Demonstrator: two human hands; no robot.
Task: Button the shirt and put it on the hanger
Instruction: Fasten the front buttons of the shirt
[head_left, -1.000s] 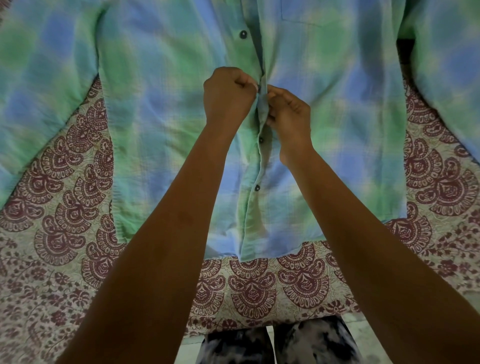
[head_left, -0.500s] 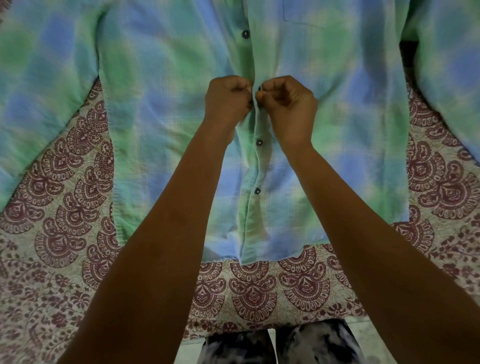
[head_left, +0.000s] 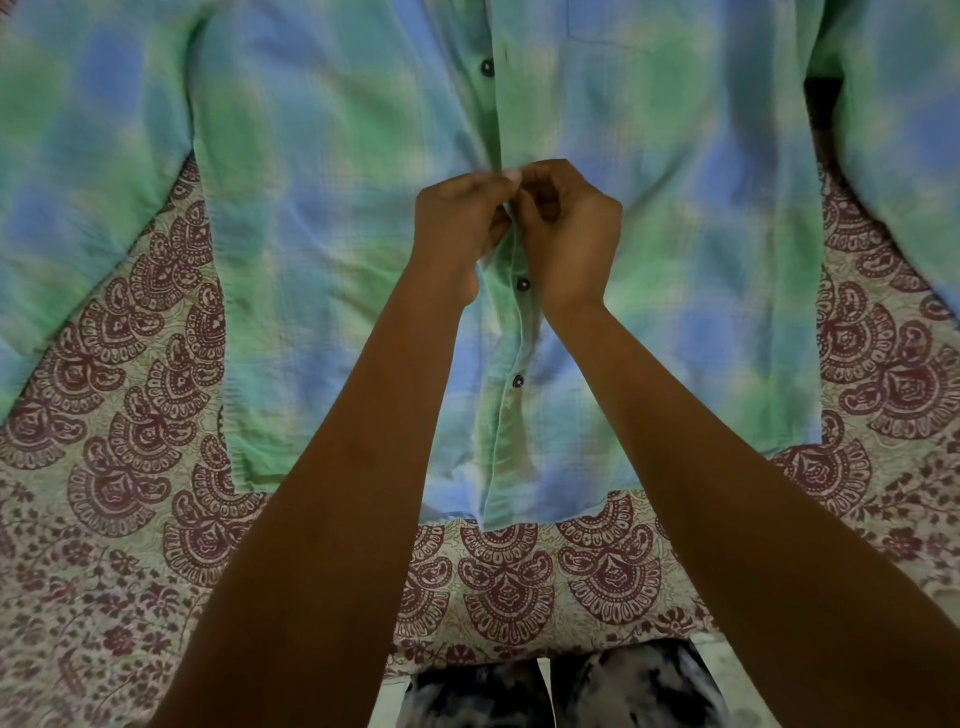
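A green and blue checked shirt lies face up on a patterned bedsheet, hem toward me. Its front placket runs down the middle with small dark buttons: one fastened near the hem, one above it, and one higher up. My left hand and my right hand meet at the placket between those buttons. Both pinch the placket edges with curled fingers. The button between the fingertips is hidden. No hanger is in view.
The maroon and cream bedsheet's front edge is close to my legs in dark patterned trousers. The shirt's sleeves spread out to both sides. A chest pocket sits at the top right.
Both hands have stayed at the same spot on the placket. The right hand's fingers have shifted over the fabric edge, and the fingertips now meet more closely.
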